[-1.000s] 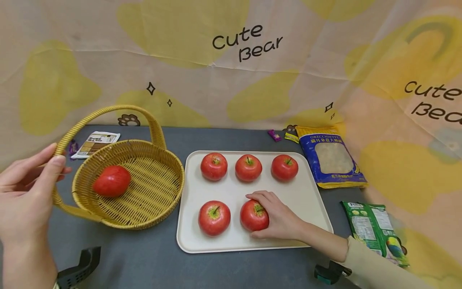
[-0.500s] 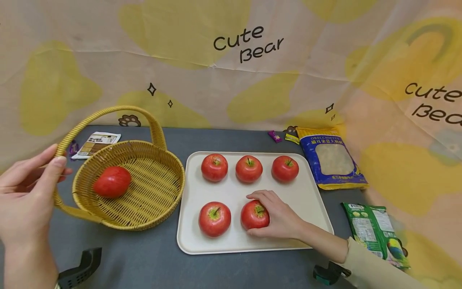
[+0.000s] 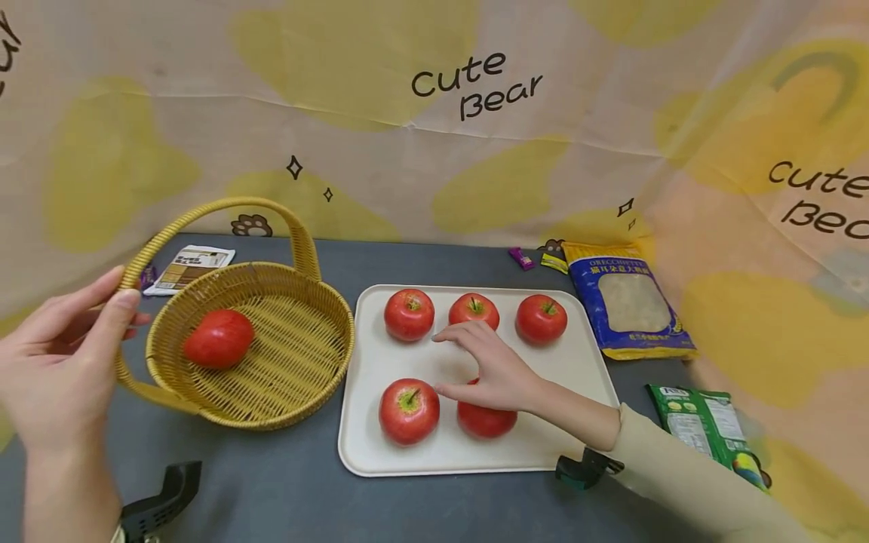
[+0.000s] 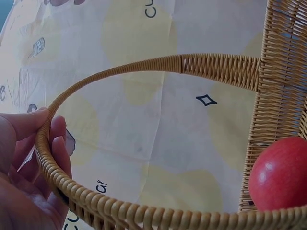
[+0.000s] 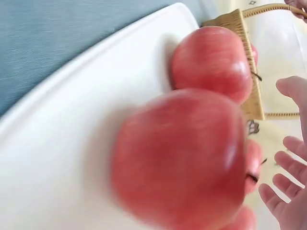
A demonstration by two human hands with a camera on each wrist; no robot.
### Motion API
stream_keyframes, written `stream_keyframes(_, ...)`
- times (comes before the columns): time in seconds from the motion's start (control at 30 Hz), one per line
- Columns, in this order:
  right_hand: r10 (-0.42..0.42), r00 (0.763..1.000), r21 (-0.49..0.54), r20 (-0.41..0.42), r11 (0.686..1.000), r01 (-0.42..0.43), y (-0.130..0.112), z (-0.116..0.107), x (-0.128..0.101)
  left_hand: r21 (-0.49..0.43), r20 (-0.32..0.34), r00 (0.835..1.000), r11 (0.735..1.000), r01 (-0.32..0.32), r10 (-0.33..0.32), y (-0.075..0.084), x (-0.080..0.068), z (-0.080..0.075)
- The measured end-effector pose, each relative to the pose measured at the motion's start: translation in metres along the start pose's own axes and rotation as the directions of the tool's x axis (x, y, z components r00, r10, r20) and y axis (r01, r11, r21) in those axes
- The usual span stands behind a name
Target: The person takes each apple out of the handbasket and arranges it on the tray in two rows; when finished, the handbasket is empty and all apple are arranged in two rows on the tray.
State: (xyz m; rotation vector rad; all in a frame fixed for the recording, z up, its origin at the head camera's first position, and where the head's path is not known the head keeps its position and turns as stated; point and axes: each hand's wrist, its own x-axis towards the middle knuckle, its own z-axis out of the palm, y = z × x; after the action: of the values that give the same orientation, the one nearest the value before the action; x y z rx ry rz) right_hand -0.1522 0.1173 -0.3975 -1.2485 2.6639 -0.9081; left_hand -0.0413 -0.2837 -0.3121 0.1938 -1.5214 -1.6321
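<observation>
The wicker basket (image 3: 271, 354) stands tipped toward me, its arched handle (image 3: 224, 207) pinched between my left fingers (image 3: 118, 313); one red apple (image 3: 219, 338) lies on its side inside, just right of them. Below my spread right fingers (image 3: 451, 337) sits a round red apple (image 3: 485, 420) on the white tray (image 3: 577, 377), untouched, with another apple (image 3: 409, 411) just left of it.

I see a tan woven basket (image 3: 271, 354) holding one red apple (image 3: 219, 338). Five more red apples (image 3: 409, 410) with greenish stem hollows sit on a cream tray (image 3: 380, 460) over a dark grey table (image 3: 285, 483). The cream backdrop (image 3: 380, 151) carries yellow blotches and black "Cute Bear" lettering. A blue-and-yellow bag (image 3: 627, 302) and a green packet (image 3: 706, 430) lie nearby. My sleeve (image 3: 679, 475) is beige.
</observation>
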Motion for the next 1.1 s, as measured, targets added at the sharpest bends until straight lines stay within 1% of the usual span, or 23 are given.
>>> stream_keyframes(0.1, -0.026, 1.0, 0.029, 0.004, 0.999, 0.026, -0.007, 0.002, 0.017, -0.075, 0.022, 0.998, 0.995, -0.063, 0.065, -0.001, 0.0, 0.001)
stream_keyframes(0.2, -0.038, 0.999, 0.074, 0.011, 0.997, 0.037, -0.014, 0.005, 0.034, -0.141, 0.052, 0.991, 0.983, -0.114, 0.122, -0.003, 0.001, 0.004)
stream_keyframes(0.23, -0.044, 0.999, 0.09, 0.012, 0.995, 0.043, -0.016, 0.007, 0.039, -0.159, 0.06, 0.989, 0.98, -0.122, 0.133, -0.003, 0.002, 0.004)
stream_keyframes(0.27, -0.047, 0.999, 0.11, 0.017, 0.993, 0.045, -0.019, 0.008, 0.045, -0.186, 0.058, 0.99, 0.976, -0.113, 0.126, -0.003, 0.002, 0.005)
stream_keyframes(0.37, -0.068, 0.997, 0.143, 0.034, 0.988, 0.062, -0.024, 0.015, 0.061, -0.206, 0.063, 0.989, 0.971, -0.118, 0.133, -0.003, 0.002, 0.005)
stream_keyframes(0.5, -0.092, 0.995, 0.155, 0.046, 0.984, 0.084, -0.033, 0.024, 0.084, -0.2, 0.059, 0.99, 0.973, -0.117, 0.131, -0.003, 0.002, 0.003)
stream_keyframes(0.6, -0.125, 0.99, 0.185, 0.059, 0.976, 0.112, -0.041, 0.032, 0.104, -0.183, 0.061, 0.988, 0.975, -0.127, 0.14, -0.002, 0.001, 0.001)
stream_keyframes(0.67, -0.152, 0.985, 0.208, 0.077, 0.969, 0.134, -0.046, 0.037, 0.118, -0.191, 0.062, 0.988, 0.973, -0.128, 0.142, -0.002, 0.001, 0.002)
stream_keyframes(0.73, -0.166, 0.981, 0.205, 0.103, 0.968, 0.142, -0.051, 0.041, 0.133, -0.203, 0.063, 0.987, 0.97, -0.133, 0.149, -0.003, 0.001, 0.002)
stream_keyframes(0.77, -0.172, 0.978, 0.194, 0.115, 0.97, 0.147, -0.054, 0.044, 0.14, -0.194, 0.067, 0.986, 0.971, -0.138, 0.154, -0.003, 0.001, 0.002)
stream_keyframes(0.8, -0.171, 0.977, 0.181, 0.129, 0.973, 0.146, -0.057, 0.046, 0.147, -0.205, 0.066, 0.987, 0.97, -0.131, 0.148, -0.003, 0.001, 0.002)
stream_keyframes(0.9, -0.168, 0.972, 0.146, 0.164, 0.979, 0.144, -0.068, 0.055, 0.168, -0.19, 0.07, 0.987, 0.973, -0.132, 0.148, -0.003, 0.001, 0.001)
stream_keyframes(0.97, -0.167, 0.968, 0.151, 0.188, 0.979, 0.14, -0.076, 0.062, 0.182, -0.174, 0.073, 0.987, 0.976, -0.128, 0.143, -0.002, 0.001, 0.0)
stream_keyframes(1.03, -0.167, 0.963, 0.162, 0.212, 0.978, 0.134, -0.084, 0.068, 0.195, -0.178, 0.072, 0.988, 0.976, -0.124, 0.138, -0.001, 0.001, 0.0)
stream_keyframes(1.1, -0.167, 0.956, 0.182, 0.24, 0.975, 0.125, -0.091, 0.074, 0.208, -0.149, 0.073, 0.987, 0.981, -0.128, 0.14, 0.001, 0.001, 0.001)
